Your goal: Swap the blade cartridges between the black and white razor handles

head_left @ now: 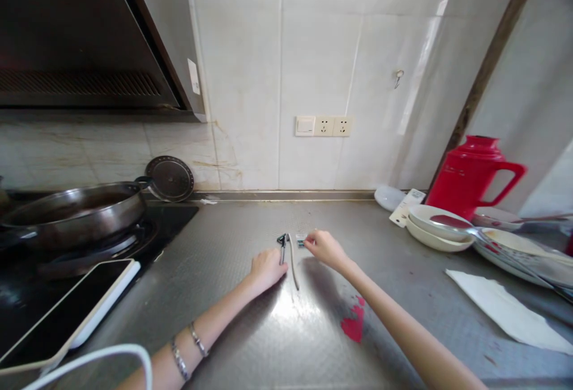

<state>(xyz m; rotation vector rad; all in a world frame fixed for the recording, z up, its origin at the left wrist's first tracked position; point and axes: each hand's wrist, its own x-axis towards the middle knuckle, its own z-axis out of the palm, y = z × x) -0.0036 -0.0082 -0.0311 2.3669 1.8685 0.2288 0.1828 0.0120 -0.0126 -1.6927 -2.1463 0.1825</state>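
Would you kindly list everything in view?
Razor-like tool: 1, dark, left hand
Flat piece: 1, greenish, right fingertips
Thin strip: 1, pale, between hands
Counter: 1, grey, centre
Patch: 1, red, counter front
Phone: 1, black-white, left
Cable: 1, white, lower left
Stove: 1, black, left
Pan: 1, silver, on stove
Disc: 1, dark, against wall
Hood: 1, dark, upper left
Switch: 1, white, wall
Sockets: 2, cream, wall
Hook: 1, metallic, wall
Thermos: 1, red, right
Stacked bowls: 2, white, right
Dish: 1, white, back right
Slim object: 1, white, beside dish
Paper: 1, white, lower right
Other dishware, utensils: unclear, mixed, far right
Bracelets: 2, silver, left forearm
Left hand: 1, bare, centre
Right hand: 1, bare, centre
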